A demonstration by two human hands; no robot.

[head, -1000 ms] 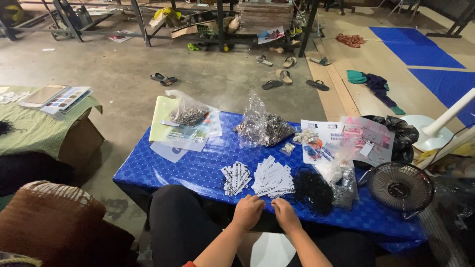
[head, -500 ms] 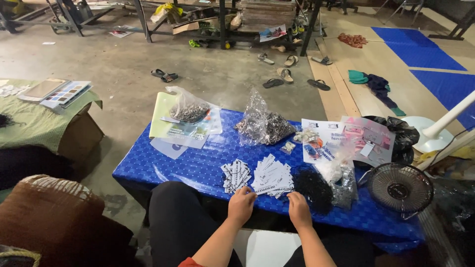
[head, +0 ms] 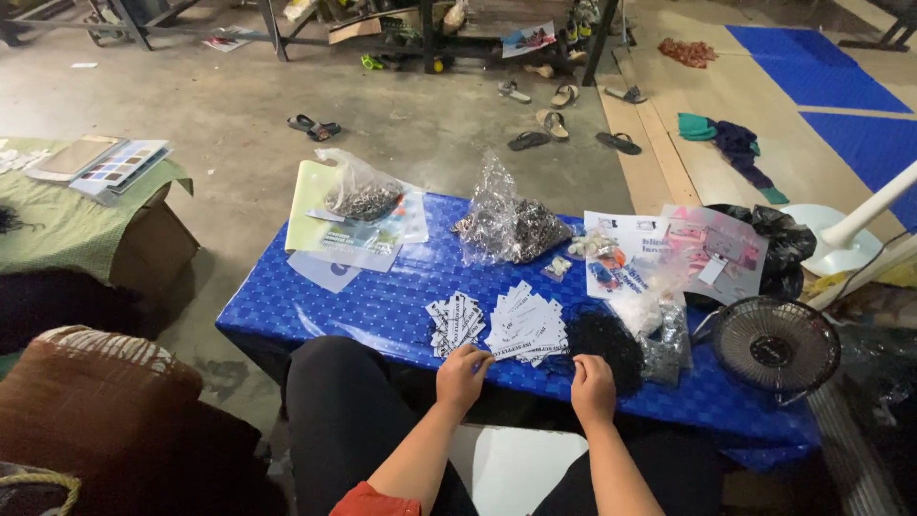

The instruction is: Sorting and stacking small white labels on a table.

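I sit at a low table under a blue dotted cloth [head: 315,306]. My left hand [head: 462,375] rests at its near edge, fingertips touching a fanned pile of white paper tags [head: 527,330]. A second, smaller pile of tags [head: 455,322] lies just left of it. My right hand [head: 593,385] sits at the edge beside a heap of black threads [head: 607,344], fingers curled. What either hand pinches is too small to tell.
Clear bags of small metal parts [head: 506,225] [head: 359,196] lie further back, with printed sheets [head: 630,250] and a pink packet [head: 712,250]. A small black fan [head: 775,346] stands at the right. A green-covered box [head: 76,225] is left; sandals [head: 554,119] dot the floor.
My hands have slid forward and slightly apart, from over my lap up to the table edge, reaching the tags and the black threads. The view has tilted a little.
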